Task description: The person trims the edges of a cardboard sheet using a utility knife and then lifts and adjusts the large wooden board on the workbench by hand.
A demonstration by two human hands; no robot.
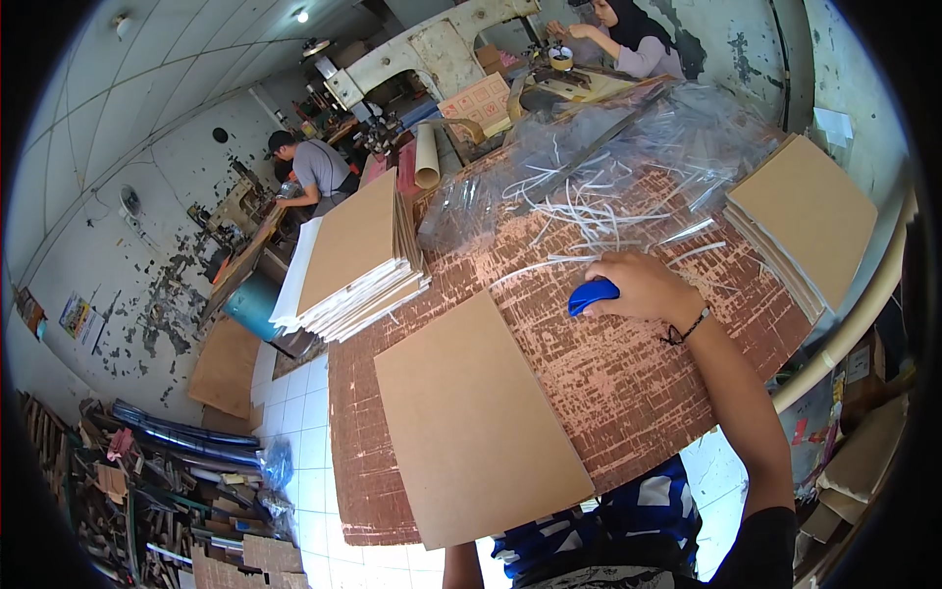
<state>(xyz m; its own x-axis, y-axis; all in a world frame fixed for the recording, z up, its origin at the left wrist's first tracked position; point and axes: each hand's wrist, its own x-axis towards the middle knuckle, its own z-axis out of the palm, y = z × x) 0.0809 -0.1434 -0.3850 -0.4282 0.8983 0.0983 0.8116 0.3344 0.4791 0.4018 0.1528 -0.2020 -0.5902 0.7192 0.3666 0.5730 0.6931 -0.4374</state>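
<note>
A brown cardboard sheet (pixel 481 422) lies at the near edge of the worn, scratched table, partly overhanging it. My left forearm (pixel 462 567) goes up under the sheet's near edge, and the sheet hides that hand and its fingers. To the right of the sheet, my right hand (pixel 643 286) is closed around a small, smooth blue object (pixel 593 295) with a rounded edge. Its exact kind does not show. Just beyond this hand lies a loose heap of thin white strips (pixel 589 211).
Stacked brown-and-white boards (pixel 358 245) stand at the table's left, another board stack (pixel 805 211) at the right. Crumpled clear plastic (pixel 677 137) covers the far side near a large sewing machine (pixel 437 54). Two other people work farther back. A curved beige pipe (pixel 854 329) runs along the right.
</note>
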